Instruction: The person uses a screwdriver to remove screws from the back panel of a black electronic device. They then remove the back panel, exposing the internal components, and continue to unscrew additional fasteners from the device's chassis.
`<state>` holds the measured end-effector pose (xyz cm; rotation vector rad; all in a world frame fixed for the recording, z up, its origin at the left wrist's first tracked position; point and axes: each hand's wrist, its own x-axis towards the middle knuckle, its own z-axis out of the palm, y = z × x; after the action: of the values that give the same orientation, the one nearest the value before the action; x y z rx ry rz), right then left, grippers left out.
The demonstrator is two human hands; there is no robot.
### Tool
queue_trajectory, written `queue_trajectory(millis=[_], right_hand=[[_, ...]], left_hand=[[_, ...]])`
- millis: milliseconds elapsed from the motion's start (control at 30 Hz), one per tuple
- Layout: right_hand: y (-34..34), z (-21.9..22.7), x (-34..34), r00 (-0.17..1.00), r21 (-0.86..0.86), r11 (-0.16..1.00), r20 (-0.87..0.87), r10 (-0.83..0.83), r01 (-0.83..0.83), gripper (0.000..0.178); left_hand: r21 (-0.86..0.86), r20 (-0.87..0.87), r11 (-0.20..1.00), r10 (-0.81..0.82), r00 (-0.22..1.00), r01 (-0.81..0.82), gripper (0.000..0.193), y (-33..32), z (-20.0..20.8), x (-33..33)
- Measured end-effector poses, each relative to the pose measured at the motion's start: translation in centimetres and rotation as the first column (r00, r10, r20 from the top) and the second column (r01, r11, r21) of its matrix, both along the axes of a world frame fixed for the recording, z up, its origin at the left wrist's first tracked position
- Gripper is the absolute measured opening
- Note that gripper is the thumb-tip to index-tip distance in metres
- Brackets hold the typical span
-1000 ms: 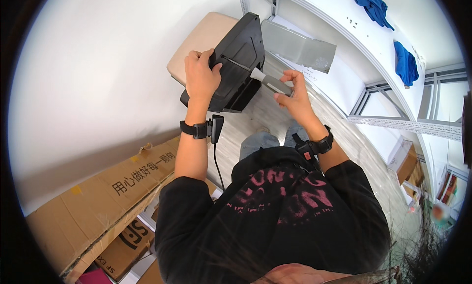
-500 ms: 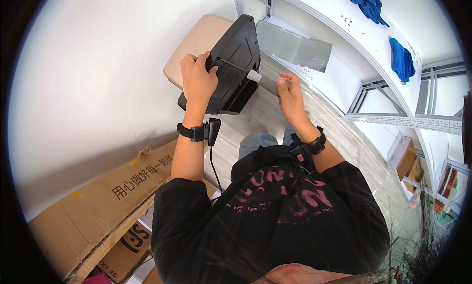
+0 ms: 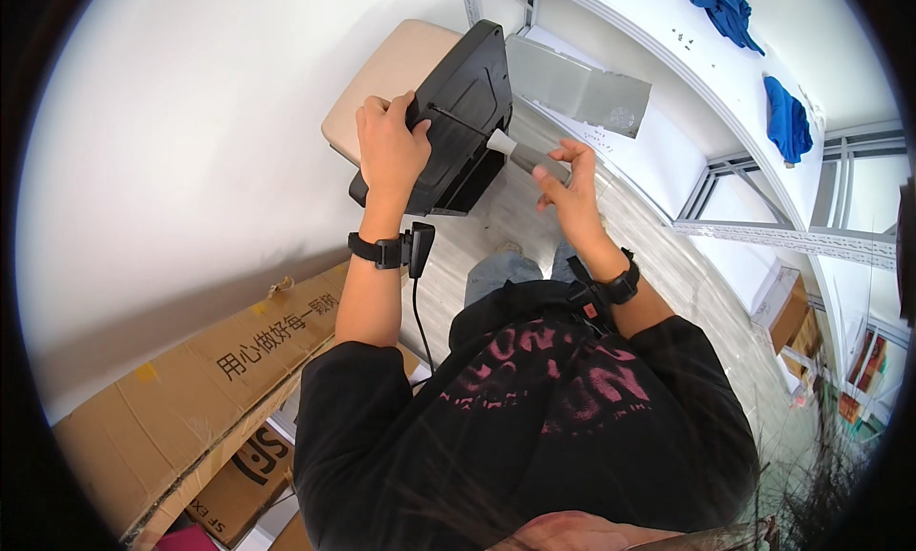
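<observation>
A beige boxy item with a black plastic underside [image 3: 468, 83] stands tilted by the wall; its exact kind is unclear. My left hand [image 3: 391, 150] grips the upper edge of the black part, fingers over the rim and thumb on its face. A screwdriver [image 3: 536, 160] with a grey handle, white collar and dark shaft slants across, its tip against the black face near my left thumb. My right hand [image 3: 572, 188] holds the handle's end loosely between thumb and fingers. Any screw at the tip is too small to make out.
A long cardboard box [image 3: 200, 370] lies along the wall at lower left, with another carton [image 3: 234, 489] below. White shelving [image 3: 658, 179] runs down the right, holding a grey panel [image 3: 582, 88] and two blue cloths [image 3: 787, 122]. Cartons [image 3: 787, 312] sit farther right.
My right hand's fingers have loosened and spread around the screwdriver handle. My left hand keeps its grip, and the whole view has shifted slightly.
</observation>
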<state>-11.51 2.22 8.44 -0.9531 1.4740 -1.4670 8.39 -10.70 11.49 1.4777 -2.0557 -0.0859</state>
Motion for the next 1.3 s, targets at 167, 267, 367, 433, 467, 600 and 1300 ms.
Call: queue_trajectory(millis=[167,267,367,433,467,600,1300], right_hand=[[0.1,0.0,-0.7,0.990,0.059,0.997,0.133,0.049,-0.057,0.047],[-0.1,-0.2,-1.4,0.965,0.187,0.971,0.241,0.102,-0.149,0.051],[-0.1,-0.4,-0.1,0.991,0.052,0.999,0.135,-0.003,-0.005,0.042],[0.1,-0.3,0.6,0.994,-0.037,0.998,0.098,-0.054,0.058,0.038],[0.1,0.1,0.7,0.992,-0.042,0.998,0.121,-0.044,0.049,0.038],[0.0,0.3,-0.8,0.940,0.200,0.975,0.340,0.021,-0.094,0.047],[0.6,1.9,-0.4,0.949,0.212,0.936,0.208,0.239,-0.282,0.030]], left_hand=[[0.007,0.005,1.000,0.008,1.000,-0.008,0.042,0.1,0.1,0.1],[0.011,0.009,1.000,0.008,1.000,-0.008,0.042,0.2,0.2,0.1],[-0.002,0.003,1.000,-0.006,1.000,0.006,0.042,0.2,0.2,-0.1],[0.000,0.002,1.000,0.000,1.000,0.000,0.041,0.3,0.2,-0.1],[0.010,0.003,1.000,0.008,1.000,-0.008,0.041,0.3,0.3,-0.2],[0.029,-0.003,0.999,0.018,1.000,-0.017,0.040,0.3,0.4,-0.2],[0.026,0.009,1.000,0.013,1.000,-0.014,0.042,0.4,0.2,-0.2]])
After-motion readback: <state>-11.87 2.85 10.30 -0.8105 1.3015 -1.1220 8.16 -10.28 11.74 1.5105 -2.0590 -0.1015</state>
